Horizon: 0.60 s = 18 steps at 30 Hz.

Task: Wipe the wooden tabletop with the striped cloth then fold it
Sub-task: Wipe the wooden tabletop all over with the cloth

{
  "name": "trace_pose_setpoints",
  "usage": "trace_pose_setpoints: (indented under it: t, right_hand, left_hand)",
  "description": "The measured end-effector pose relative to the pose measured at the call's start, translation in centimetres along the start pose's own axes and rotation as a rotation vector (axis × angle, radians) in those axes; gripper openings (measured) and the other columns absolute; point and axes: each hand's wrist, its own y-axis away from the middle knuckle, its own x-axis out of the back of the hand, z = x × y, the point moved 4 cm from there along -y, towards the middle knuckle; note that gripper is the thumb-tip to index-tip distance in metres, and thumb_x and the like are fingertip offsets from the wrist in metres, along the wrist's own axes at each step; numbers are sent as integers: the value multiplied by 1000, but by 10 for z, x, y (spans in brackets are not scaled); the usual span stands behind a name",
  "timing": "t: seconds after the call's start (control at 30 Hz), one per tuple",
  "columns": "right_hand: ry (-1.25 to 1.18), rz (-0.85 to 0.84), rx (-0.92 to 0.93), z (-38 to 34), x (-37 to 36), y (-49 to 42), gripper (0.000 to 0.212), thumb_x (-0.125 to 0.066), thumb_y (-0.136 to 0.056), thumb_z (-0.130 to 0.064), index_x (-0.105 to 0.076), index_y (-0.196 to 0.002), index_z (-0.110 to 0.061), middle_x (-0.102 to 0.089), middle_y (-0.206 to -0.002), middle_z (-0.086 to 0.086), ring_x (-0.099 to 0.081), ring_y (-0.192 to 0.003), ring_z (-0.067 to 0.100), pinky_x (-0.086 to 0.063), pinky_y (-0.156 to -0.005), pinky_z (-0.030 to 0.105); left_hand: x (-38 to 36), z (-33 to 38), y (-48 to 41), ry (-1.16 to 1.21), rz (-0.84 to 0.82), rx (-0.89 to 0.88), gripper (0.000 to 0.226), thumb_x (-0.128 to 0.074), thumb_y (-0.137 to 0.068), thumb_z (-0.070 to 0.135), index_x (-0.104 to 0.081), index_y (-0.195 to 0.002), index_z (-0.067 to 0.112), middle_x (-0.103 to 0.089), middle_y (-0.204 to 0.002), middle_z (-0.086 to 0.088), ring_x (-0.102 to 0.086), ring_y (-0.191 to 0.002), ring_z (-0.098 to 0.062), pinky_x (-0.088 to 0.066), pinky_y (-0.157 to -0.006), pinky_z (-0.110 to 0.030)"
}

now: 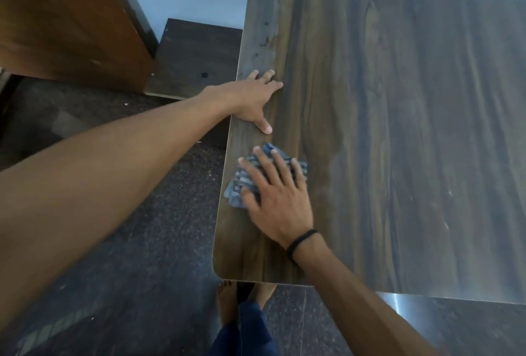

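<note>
The dark wooden tabletop [398,128] fills the right side of the head view. A bunched blue-and-grey striped cloth [237,187] lies near the table's left edge. My right hand [277,197], with a black band at the wrist, presses flat on the cloth with fingers spread, covering most of it. My left hand [254,98] rests palm down on the table's left edge just beyond the cloth, fingers apart, holding nothing.
A brown wooden door or cabinet [65,19] stands at the upper left beside a low dark board [196,56]. The dark speckled floor [142,241] lies left of and below the table. My bare feet [227,301] show under the near table edge. A pale wall runs behind.
</note>
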Motion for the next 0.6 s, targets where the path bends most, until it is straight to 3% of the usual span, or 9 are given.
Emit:
trace_pose_setpoints:
  t: [0.13, 0.27, 0.37, 0.43, 0.5, 0.57, 0.6]
  right_hand:
    - [52, -24, 295, 7, -3, 17, 57, -38, -99, -54, -29, -154, -47, -21, -166, -14, -12, -155, 14, -5, -126, 46]
    - [36, 111, -7, 28, 10, -45, 56, -39, -98, -53, -36, -153, -44, -30, -164, -9, -23, -153, 19, -11, -124, 49]
    - [81, 48, 176, 15, 5, -56, 57, -33, -99, -55, -31, -155, -43, -26, -165, -10, -19, -154, 19, -9, -125, 49]
    - [99, 4, 247, 28, 8, -57, 59, -29, -99, -59, -25, -157, -44, -22, -166, -12, -15, -155, 16, -7, -126, 47]
    - [69, 28, 139, 36, 12, -75, 66, -30, -98, -62, -20, -159, -40, -19, -167, -11, -12, -155, 15, -4, -126, 45]
    - [1, 45, 31, 29, 16, -95, 72, -34, -97, -62, -19, -160, -31, -18, -168, -7, -11, -155, 15, -2, -126, 44]
    - [-3, 31, 63, 23, 17, -100, 73, -35, -98, -61, -20, -161, -27, -18, -168, -5, -11, -155, 16, -1, -126, 44]
  left_hand:
    - [12, -10, 12, 143, 69, -20, 86, -70, -91, 33, -18, -159, 26, -6, -167, 2, -9, -153, -24, -14, -122, -43]
    - [24, -27, 34, 298, 382, 134, 59, -62, -97, 26, -39, -151, 30, -46, -151, -9, -45, -137, -31, -34, -112, -40]
    - [17, -43, 59, 417, 706, 316, 36, -59, -96, 25, -61, -132, 28, -68, -125, -7, -64, -115, -28, -50, -101, -42]
    - [0, -54, 80, 452, 828, 363, 23, -61, -95, 28, -69, -116, 24, -73, -109, 1, -68, -101, -22, -54, -90, -38]
    - [-24, -56, 95, 492, 838, 305, 21, -66, -92, 34, -70, -108, 21, -70, -98, 4, -65, -91, -16, -54, -85, -37]
    - [-45, -50, 100, 508, 804, 183, 31, -69, -90, 39, -68, -115, 20, -63, -101, 3, -61, -95, -15, -53, -88, -42]
    - [-51, -47, 102, 516, 809, 144, 36, -67, -91, 40, -66, -121, 20, -60, -106, 3, -59, -102, -15, -53, -90, -44]
